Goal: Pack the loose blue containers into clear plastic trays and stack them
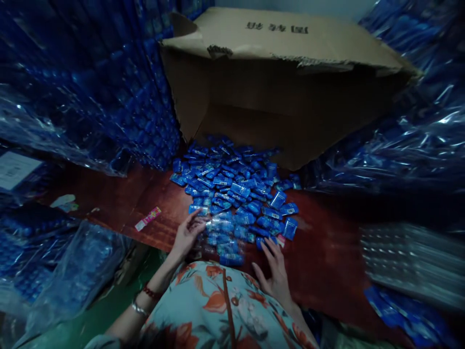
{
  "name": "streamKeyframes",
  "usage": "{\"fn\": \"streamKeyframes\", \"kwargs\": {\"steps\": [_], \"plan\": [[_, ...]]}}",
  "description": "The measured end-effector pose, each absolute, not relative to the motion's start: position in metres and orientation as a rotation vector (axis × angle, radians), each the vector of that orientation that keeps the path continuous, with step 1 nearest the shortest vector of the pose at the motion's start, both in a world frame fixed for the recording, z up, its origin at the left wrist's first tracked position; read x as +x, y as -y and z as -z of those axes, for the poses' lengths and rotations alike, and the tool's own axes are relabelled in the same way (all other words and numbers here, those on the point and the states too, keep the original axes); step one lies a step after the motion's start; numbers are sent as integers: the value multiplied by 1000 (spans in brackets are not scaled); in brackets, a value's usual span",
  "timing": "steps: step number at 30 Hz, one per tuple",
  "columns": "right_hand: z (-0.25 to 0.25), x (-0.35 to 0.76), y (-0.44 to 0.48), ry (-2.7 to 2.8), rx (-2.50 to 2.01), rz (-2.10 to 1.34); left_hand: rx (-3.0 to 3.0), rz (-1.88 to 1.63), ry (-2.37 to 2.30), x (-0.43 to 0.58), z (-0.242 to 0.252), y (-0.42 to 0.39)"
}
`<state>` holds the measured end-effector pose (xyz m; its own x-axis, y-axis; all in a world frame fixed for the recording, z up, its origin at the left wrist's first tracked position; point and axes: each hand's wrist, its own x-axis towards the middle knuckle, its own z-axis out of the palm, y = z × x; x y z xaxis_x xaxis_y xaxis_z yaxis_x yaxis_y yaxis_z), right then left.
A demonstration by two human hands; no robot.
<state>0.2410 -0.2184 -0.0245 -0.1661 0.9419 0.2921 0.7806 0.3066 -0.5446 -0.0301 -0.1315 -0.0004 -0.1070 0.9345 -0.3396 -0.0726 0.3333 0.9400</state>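
A pile of small blue packets (236, 189) spreads over a dark red table (327, 252), spilling out of a cardboard box (276, 92) lying on its side. My left hand (187, 235) rests at the pile's near left edge, fingers apart, fingertips touching packets. My right hand (275, 271) lies flat on the table at the pile's near right edge, fingers spread, holding nothing. A clear plastic tray holding blue packets (225, 237) sits between my hands, blurred. My flowered sleeve fills the bottom middle.
Stacks of blue goods wrapped in clear plastic (90, 87) rise at the left and at the right (410, 121). A pink and white strip (147, 218) lies on the table's left. Clear trays (414, 264) lie at the right. A plastic bag (69, 271) sits lower left.
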Motion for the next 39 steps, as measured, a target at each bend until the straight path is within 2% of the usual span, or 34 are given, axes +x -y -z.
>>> {"fn": "streamKeyframes", "kwargs": {"steps": [4,9,14,20,25,31,35,39], "plan": [[18,227,191,2465,-1182,-279,619,-1227,-1456,-68,-8,138],[13,193,145,2755,-804,-421,628,-1160,-1496,-70,11,150],[20,186,90,2729,-871,-319,871,-1250,-1591,-37,32,107],[9,191,38,2667,-1094,-209,923,-1322,-1599,-13,30,64],[-11,228,59,2582,-1180,-153,885,-1248,-1618,-31,17,105],[-8,279,132,1955,-1469,-31,915,-944,-1628,-26,18,157],[-2,259,168,1719,-1557,-197,1358,-784,-1704,-18,11,154],[-3,227,170,1840,-1457,-366,1866,-754,-1767,-20,3,138]]}}
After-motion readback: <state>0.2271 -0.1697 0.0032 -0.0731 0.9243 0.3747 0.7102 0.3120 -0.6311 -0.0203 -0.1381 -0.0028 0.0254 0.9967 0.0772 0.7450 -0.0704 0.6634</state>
